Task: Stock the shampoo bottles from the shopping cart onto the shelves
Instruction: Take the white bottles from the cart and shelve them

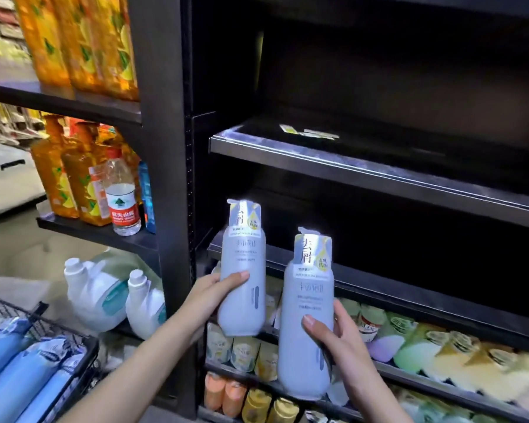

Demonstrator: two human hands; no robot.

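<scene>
Evidently rigid, smooth plastic, likely weighty if full; mid-body was the safest hold. Left hand (pixel 223 288) gripped one pale grey shampoo bottle (pixel 242 270), right hand (pixel 333 334) the other bottle (pixel 306 300), both upright before the dark shelf (pixel 379 282). Silver neck tags, small print.

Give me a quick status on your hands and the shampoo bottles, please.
Left hand grips one grey shampoo bottle, right hand grips another. Both upright, in front of the dark bare shelf. Nothing seen blocking it.
</scene>
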